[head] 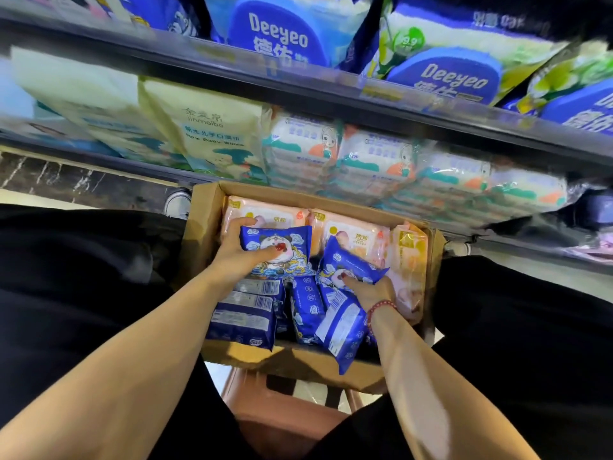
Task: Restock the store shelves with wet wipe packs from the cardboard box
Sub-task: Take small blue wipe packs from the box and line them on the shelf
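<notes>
Head view. The cardboard box point(205, 224) sat between the person's knees, apparently resting on a reddish stool point(285, 410), directly below the lower shelf point(331, 151). Inside it, pink wet wipe packs point(265, 212) lay flat along the far side, and loose blue packs point(242, 320) were heaped along the near side.

Hazards, as a judgement:
- Both hands lifted packs at once. The right-hand pack appeared pinched by the thumb near one end, so it could swing or slip out on the way up.
- One blue pack point(343, 336) overhung the near wall of the box. A brush from the right forearm could push it onto the floor.
- The lower shelf already looked full of stacked white packs point(374, 161), so forcing more in could dislodge the front row.
- The box overhung its support, and a downward press on the near edge could tip it.

Position of packs relative to the hands:
- The left hand point(247, 249) was closed around a blue panda-print pack point(278, 240), thumb on its printed face, fingers wrapped over its far-left edge. The pack was raised above the pink layer.
- The right hand point(371, 288) was clamped on a second blue pack point(348, 260), thumb on its face. The pack projected up and away from the hand, tilted. A red bead bracelet point(379, 310) circled that wrist.
</notes>
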Action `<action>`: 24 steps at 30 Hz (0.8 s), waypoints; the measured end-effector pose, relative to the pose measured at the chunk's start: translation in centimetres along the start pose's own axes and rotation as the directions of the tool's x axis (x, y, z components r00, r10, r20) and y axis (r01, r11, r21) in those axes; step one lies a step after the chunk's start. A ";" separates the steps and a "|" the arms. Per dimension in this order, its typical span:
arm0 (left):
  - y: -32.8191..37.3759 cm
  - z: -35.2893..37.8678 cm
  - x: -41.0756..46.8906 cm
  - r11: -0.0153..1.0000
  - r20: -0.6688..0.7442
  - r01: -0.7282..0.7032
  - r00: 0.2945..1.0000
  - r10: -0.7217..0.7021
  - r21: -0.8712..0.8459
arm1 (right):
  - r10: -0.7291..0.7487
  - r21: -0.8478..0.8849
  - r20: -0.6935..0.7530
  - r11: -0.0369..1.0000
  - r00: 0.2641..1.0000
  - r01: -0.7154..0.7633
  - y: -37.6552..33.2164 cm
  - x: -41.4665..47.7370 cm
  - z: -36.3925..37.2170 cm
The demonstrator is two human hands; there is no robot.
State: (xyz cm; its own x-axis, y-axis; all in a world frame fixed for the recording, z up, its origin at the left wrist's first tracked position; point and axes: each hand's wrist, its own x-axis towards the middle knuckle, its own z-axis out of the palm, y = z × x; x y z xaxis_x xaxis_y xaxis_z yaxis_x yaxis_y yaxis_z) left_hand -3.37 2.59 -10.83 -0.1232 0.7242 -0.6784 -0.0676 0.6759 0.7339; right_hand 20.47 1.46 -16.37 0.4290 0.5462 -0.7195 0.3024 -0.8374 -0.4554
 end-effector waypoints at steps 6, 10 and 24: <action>-0.2 -0.4 -0.2 0.999 -0.007 0.009 1.000 -0.008 0.049 | -0.099 0.038 0.045 0.995 0.994 0.098 -0.6 0.3 -0.2; 0.1 -0.5 -0.5 0.999 -0.020 -0.021 1.000 0.022 0.032 | -0.095 0.157 0.059 0.984 0.994 0.085 -1.2 -0.1 -0.5; 9.5 -0.4 -5.1 0.935 0.001 -0.273 0.960 0.280 -0.227 | -0.511 0.620 0.105 0.704 0.853 0.346 -10.3 -8.6 -8.2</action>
State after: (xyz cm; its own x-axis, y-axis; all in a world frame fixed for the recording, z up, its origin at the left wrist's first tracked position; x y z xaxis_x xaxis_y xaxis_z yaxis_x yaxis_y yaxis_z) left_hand -3.82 5.25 -0.44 -0.1360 0.8849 -0.4455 -0.2546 0.4033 0.8789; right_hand 20.61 5.59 -1.22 0.1223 0.8916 -0.4359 -0.1666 -0.4145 -0.8946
